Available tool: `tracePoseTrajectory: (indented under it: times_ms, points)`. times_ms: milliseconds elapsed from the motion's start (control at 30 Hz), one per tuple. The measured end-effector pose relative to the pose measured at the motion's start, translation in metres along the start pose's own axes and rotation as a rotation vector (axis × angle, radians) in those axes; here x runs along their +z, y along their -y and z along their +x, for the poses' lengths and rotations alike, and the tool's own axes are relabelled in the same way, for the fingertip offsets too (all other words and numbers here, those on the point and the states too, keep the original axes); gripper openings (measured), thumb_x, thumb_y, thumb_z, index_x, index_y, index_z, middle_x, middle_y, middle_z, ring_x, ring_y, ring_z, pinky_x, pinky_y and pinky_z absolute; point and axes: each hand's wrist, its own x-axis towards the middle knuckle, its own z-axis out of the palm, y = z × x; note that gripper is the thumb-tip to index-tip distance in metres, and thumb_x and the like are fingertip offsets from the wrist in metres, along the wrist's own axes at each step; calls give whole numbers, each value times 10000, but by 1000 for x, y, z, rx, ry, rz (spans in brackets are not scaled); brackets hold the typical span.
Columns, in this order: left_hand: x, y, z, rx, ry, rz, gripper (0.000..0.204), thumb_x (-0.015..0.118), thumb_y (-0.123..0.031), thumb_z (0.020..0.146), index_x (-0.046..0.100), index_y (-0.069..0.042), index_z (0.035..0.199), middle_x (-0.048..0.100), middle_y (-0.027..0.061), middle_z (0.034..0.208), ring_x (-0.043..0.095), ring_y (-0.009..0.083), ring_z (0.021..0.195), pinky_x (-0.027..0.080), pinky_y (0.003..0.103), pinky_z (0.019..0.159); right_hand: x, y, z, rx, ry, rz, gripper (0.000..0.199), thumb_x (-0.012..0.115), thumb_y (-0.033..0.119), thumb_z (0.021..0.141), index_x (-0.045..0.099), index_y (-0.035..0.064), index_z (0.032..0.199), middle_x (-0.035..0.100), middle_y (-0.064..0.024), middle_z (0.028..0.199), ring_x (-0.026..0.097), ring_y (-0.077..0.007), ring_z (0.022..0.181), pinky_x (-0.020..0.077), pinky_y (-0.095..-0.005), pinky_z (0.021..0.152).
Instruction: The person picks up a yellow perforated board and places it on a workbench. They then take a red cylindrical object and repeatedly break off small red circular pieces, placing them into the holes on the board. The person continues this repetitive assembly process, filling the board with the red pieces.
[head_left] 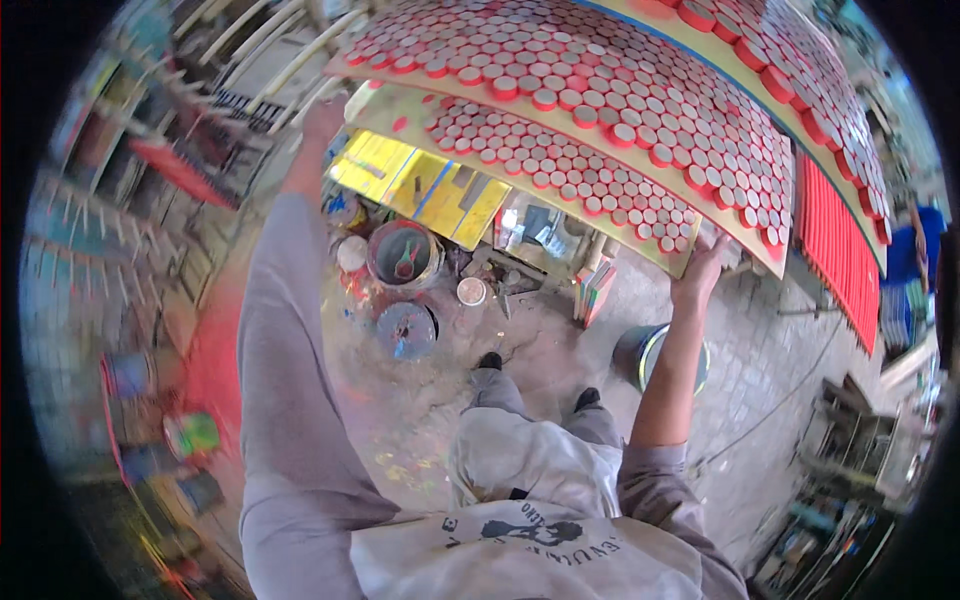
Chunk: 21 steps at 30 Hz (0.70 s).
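Left hand (324,116): at the left corner of the lowest board, fingers closed on its edge; finger detail is too small to read.
Right hand (702,265): gripping the right end of the lowest board, fingers along the corner, just below the middle board's near edge.
Lowest board (375,105): pale, held before the person, its far part hidden beneath the middle board; left corner bare but for red spots.
Discs (545,180): red-sided, pale-topped, closely packed across the lowest board as far as its right end.
Middle board (655,178): overhangs the lowest board; similar discs run close to its near edge and right corner.
Upper board (745,78): above and to the right, blue along its near edge, likewise covered with discs.
Red slatted panel (835,250): beyond the right corner of the middle board.
Yellow panel (420,188): below the lowest board's left half, marked with blue strips.
Floor (740,365): paint-stained; a dark bucket (441,262) containing a tool stands near a small pale-filled pot (471,291), and a yellow-rimmed bucket (630,350) stands below the right forearm.
Far right: a co-worker's blue garment (926,242).
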Motion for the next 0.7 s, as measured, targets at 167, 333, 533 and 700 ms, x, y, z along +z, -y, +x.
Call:
tracePoseTrajectory:
  times_ms: [167,333,533,700]
  points:
    - [75,20,91,355,-9,43,447,438,-337,1002,572,-10,1277,634,252,1229,593,454,1144,459,495,1007,-7,-14,47,-144,-101,-77,982,165,751,955,581,-80,1271,693,-168,1173,676,-252,1006,517,-342,924]
    - [57,66,89,265,-400,29,612,343,-442,999,622,63,1205,609,312,1228,576,472,1168,432,524,1014,19,-29,53,-210,-101,-107,996,124,731,973,625,-99,1204,717,-156,1097,681,-238,966,513,-339,921]
    - [-1,-46,-28,-290,-9,-187,763,271,-557,1010,675,85,1086,610,354,1155,551,509,1157,408,548,1018,-11,4,8,-139,-297,-233,915,187,694,1000,659,-76,1142,703,-133,1011,639,-203,954,495,-332,888]
    - [-33,-49,-113,-327,7,-167,768,300,-597,1005,703,55,1047,639,339,1097,589,512,1090,431,561,958,-60,14,-31,-124,-147,-313,1004,161,762,959,620,-96,1209,721,-128,1040,679,-173,852,536,-298,829]
